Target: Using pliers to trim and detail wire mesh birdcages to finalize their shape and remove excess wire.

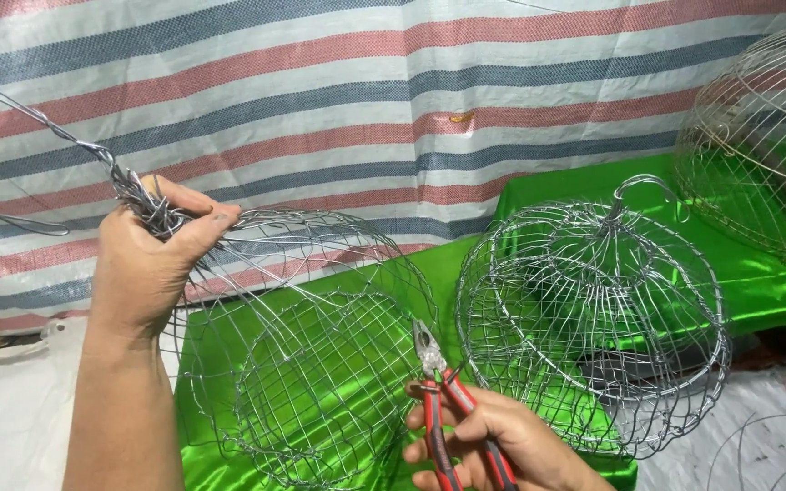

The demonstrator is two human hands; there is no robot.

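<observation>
Baskets: your left hand (143, 264) pinched the unfinished wire basket's (307, 364) twisted ends, your right hand (502, 445) clenched red pliers (443, 409), a finished basket (593, 327) alongside.

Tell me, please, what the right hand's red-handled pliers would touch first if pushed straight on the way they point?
Probably the rim of the unfinished silver wire basket: the plier tips in the right hand point up-left, close to it, though depth is unclear.

1. No packages, labels, signs or screens show anywhere in the frame.
</observation>
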